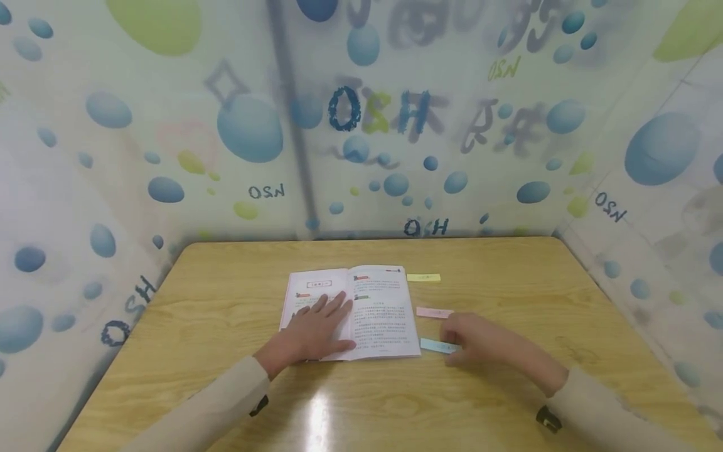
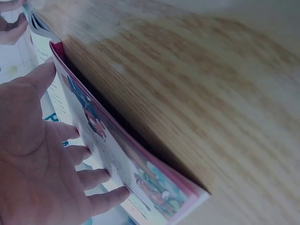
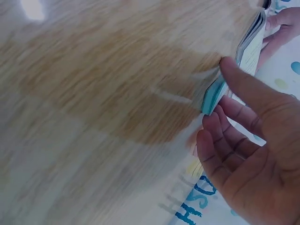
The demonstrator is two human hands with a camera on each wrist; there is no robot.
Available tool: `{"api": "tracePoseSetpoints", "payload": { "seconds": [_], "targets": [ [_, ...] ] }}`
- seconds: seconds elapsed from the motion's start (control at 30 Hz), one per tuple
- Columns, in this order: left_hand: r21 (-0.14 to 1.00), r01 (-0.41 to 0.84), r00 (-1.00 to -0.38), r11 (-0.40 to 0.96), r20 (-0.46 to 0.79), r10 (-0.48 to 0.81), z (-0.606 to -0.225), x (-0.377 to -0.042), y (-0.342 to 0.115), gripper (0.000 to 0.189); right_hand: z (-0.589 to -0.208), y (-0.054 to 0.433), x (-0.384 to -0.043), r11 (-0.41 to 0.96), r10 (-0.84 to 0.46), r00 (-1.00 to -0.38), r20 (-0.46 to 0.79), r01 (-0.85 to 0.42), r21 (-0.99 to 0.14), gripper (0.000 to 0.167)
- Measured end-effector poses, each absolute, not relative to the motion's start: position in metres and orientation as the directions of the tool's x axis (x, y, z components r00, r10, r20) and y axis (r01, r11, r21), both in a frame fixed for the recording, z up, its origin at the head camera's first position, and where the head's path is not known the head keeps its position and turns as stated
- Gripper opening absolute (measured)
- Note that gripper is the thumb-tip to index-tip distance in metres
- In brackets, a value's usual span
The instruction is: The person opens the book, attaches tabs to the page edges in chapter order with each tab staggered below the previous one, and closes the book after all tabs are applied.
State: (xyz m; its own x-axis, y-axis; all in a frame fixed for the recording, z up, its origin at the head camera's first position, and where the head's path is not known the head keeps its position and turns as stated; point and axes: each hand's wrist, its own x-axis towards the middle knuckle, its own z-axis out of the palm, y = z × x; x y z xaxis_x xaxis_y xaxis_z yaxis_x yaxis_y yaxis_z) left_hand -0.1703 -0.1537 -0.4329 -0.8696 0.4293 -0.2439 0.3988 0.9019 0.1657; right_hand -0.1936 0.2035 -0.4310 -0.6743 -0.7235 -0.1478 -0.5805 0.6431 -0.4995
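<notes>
Three strips (image 1: pixel 433 312) lie right of the book (image 1: pixel 375 317).

book (image 1: pixel 386 320): smooth paper | blue strip (image 1: pixel 433 345): paper | table (image 1: pixel 226 276): glossy wood | sleeves (image 1: pixel 206 402): matt cloth

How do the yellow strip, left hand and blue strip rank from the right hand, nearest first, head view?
1. Blue strip: right at the fingers of the right hand.
2. Yellow strip: farther back, by the top right corner of the open book.
3. Left hand: across, on the book's left side.
</notes>
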Motion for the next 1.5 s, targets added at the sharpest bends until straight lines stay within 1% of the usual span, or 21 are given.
{"api": "tracePoseSetpoints", "payload": {
  "seconds": [0.13,0.23,0.4,0.57,0.7,0.77,0.9,1.0,1.13,1.27,1.37,1.5],
  "targets": [
    [0.180,0.386,-0.875,0.905,-0.241,0.421,-0.431,-0.171,-0.153,0.085,-0.430,0.201,-0.192,0.641,-0.719,-0.681,-0.134,-0.577,-0.507,0.018],
    [0.202,0.372,-0.877,0.906,-0.243,0.414,-0.430,-0.171,-0.151,0.084,-0.428,0.200,-0.192,0.653,-0.710,-0.689,-0.144,-0.568,-0.502,0.017],
    [0.206,0.361,-0.880,0.909,-0.249,0.406,-0.430,-0.170,-0.148,0.083,-0.428,0.201,-0.195,0.663,-0.704,-0.691,-0.164,-0.556,-0.501,0.016],
    [0.195,0.358,-0.881,0.913,-0.254,0.399,-0.430,-0.170,-0.147,0.083,-0.431,0.205,-0.204,0.674,-0.688,-0.704,-0.174,-0.533,-0.511,0.017],
    [0.189,0.358,-0.882,0.915,-0.254,0.397,-0.430,-0.171,-0.147,0.084,-0.426,0.206,-0.217,0.654,-0.697,-0.705,-0.133,-0.549,-0.521,0.014],
    [0.182,0.357,-0.882,0.916,-0.256,0.395,-0.430,-0.171,-0.147,0.084,-0.424,0.206,-0.224,0.667,-0.681,-0.723,-0.115,-0.549,-0.504,0.012],
    [0.192,0.357,-0.881,0.914,-0.255,0.398,-0.427,-0.171,-0.145,0.082,-0.427,0.203,-0.241,0.718,-0.616,-0.786,-0.064,-0.526,-0.456,0.010],
    [0.207,0.364,-0.880,0.908,-0.243,0.408,-0.425,-0.170,-0.144,0.078,-0.431,0.200,-0.254,0.741,-0.575,-0.818,-0.003,-0.519,-0.427,0.016],
    [0.194,0.384,-0.886,0.903,-0.196,0.419,-0.424,-0.169,-0.144,0.070,-0.436,0.195,-0.268,0.741,-0.572,-0.817,0.072,-0.553,-0.382,0.031],
    [0.197,0.424,-0.888,0.884,-0.103,0.449,-0.425,-0.169,-0.142,0.059,-0.443,0.188,-0.282,0.727,-0.596,-0.797,0.103,-0.589,-0.352,0.039],
    [0.202,0.468,-0.876,0.861,-0.028,0.482,-0.426,-0.171,-0.140,0.054,-0.448,0.184,-0.289,0.723,-0.601,-0.794,0.092,-0.589,-0.361,0.040],
    [0.203,0.511,-0.858,0.835,0.053,0.512,-0.426,-0.173,-0.136,0.052,-0.453,0.180,-0.295,0.738,-0.588,-0.806,0.061,-0.566,-0.367,0.034]
  ]
}}
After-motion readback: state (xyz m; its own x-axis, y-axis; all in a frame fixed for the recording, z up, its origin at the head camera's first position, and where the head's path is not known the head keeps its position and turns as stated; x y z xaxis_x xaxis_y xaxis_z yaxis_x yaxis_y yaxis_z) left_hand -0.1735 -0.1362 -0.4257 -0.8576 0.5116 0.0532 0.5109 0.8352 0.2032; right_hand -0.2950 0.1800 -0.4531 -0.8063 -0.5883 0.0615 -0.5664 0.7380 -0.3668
